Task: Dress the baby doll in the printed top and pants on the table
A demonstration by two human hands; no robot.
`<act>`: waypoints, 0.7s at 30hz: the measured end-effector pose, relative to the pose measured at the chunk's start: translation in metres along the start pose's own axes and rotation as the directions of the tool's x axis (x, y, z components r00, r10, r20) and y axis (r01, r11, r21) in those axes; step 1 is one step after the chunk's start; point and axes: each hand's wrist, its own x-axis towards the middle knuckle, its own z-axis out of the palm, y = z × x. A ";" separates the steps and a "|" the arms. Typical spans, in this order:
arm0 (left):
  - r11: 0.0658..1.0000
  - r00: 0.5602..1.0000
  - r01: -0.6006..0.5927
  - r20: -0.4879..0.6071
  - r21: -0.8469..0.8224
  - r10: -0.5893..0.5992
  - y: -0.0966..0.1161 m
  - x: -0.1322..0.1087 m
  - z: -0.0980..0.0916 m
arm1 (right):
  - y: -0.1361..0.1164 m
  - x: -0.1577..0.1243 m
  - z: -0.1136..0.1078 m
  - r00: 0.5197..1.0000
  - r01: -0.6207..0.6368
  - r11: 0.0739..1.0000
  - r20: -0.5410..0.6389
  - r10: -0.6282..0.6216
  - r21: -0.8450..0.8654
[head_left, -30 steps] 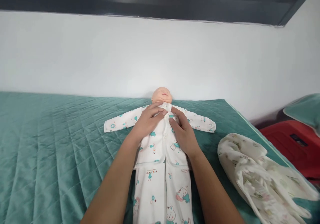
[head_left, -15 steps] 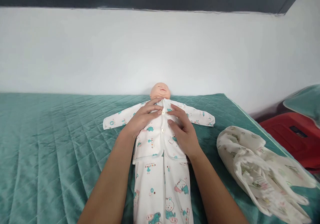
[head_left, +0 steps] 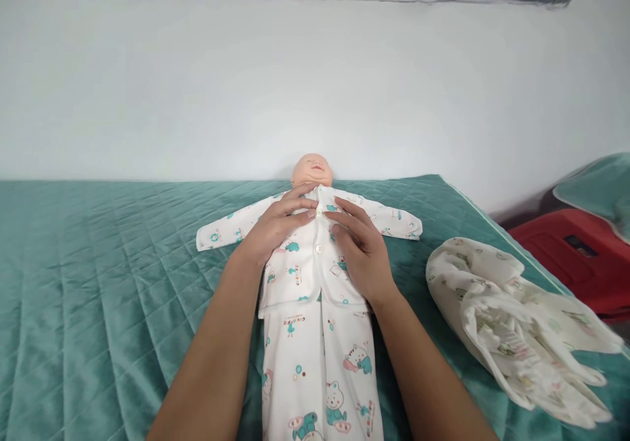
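So here's what we see: a baby doll (head_left: pixel 312 167) on its back on a bed with a teal quilted cover (head_left: pixel 98 264). Its head is up at the centre of the frame against the white wall (head_left: pixel 295 86) and its legs run toward the bottom edge, so its long axis goes straight top-to-bottom in the picture, right between the two forearms. It's dressed in a white printed top (head_left: pixel 295 283) and matching trousers (head_left: pixel 319 362), sleeves spread out left and right.

Both hands are on the doll's chest. The left hand (head_left: pixel 275 228) lies on the left half of the top, its fingers (head_left: pixel 300 206) close together and pointing right, tips meeting the button row (head_left: pixel 318 249) just under the collar. Whether those tips pinch the fabric edge or only press on it, we can't tell. The right hand (head_left: pixel 361 254) lies flat on the other half, a bit lower in the frame. Its fingers (head_left: pixel 347 218) are stretched out and a little apart, pointing up and left at the same spot, with nothing gripped as far as we see. So the button row runs down the gap between the hands, and the left fingertips are nearer the top button. The mid-chest button sits bare between them.

At the right of the frame, well apart from the doll, there's a crumpled bundle of pale printed cloth (head_left: pixel 512 329) on the bed. Past the bed's edge is a red case (head_left: pixel 566 257) with a teal cushion (head_left: pixel 600 188) just above it.
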 end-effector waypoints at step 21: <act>0.934 0.985 -0.109 -0.091 0.341 0.149 -0.008 0.008 0.004 | -0.001 0.005 0.002 1.000 -0.026 0.999 -0.010 0.026 0.043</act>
